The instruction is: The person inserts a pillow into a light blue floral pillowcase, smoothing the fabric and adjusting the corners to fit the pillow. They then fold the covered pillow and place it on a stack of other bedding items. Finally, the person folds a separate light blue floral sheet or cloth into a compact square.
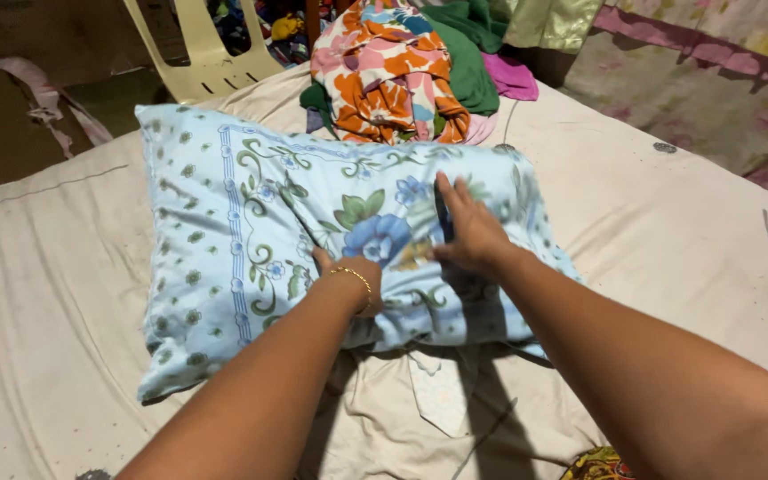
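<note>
A light blue pillow with a flower print lies across the middle of a cream bed sheet. My left hand, with a gold bracelet at the wrist, is bent down and pressed into the pillow's near side; its fingers are hidden in the fabric. My right hand lies flat on the pillow's right half, fingers stretched out and close together, pressing the case down.
A heap of clothes, orange flowered and green pieces among them, lies at the far end of the bed. A pale plastic chair stands behind it at the left. A pink flowered cloth covers the right side.
</note>
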